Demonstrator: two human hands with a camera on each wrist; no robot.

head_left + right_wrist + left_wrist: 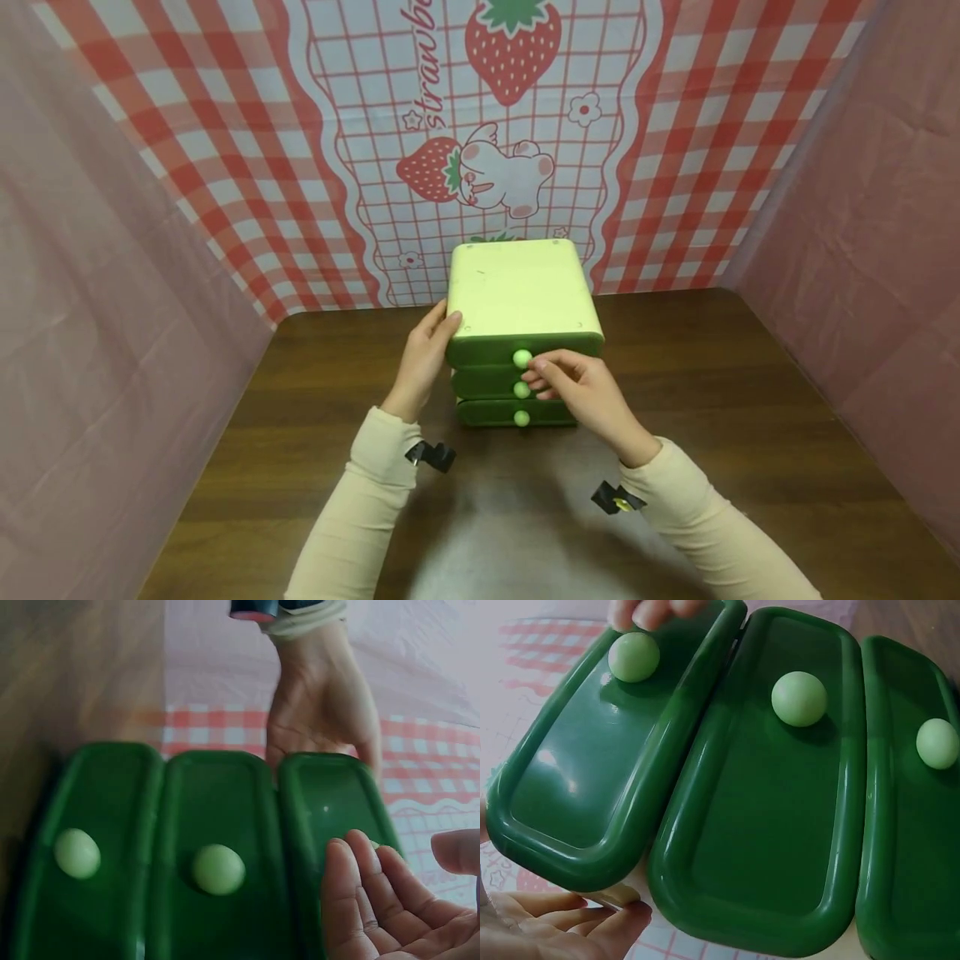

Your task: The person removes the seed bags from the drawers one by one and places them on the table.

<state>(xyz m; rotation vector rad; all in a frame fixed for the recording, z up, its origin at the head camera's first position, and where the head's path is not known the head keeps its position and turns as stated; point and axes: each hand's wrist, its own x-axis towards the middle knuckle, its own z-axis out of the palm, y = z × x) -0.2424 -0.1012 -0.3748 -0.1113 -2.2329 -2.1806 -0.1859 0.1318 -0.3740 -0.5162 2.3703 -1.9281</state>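
Note:
A small three-drawer cabinet (522,287) has a pale yellow-green top and dark green drawer fronts (757,825), each with a round light green knob. My left hand (423,358) holds its left side near the front, thumb at the upper edge and fingers along the side. In the left wrist view its fingertips (634,919) rest just behind the top drawer's front. My right hand (585,392) is at the top knob (522,359), fingertips close to the knob's right side. In the right wrist view its thumb stands apart from the fingers (345,881), which hide most of that knob.
The cabinet stands on a brown wooden table (330,375) near its back edge. Behind it hangs a red-and-white checked cloth (675,167) with strawberries. Pink cloth (855,208) closes off both sides. A black wrist camera (431,456) is strapped to each sleeve.

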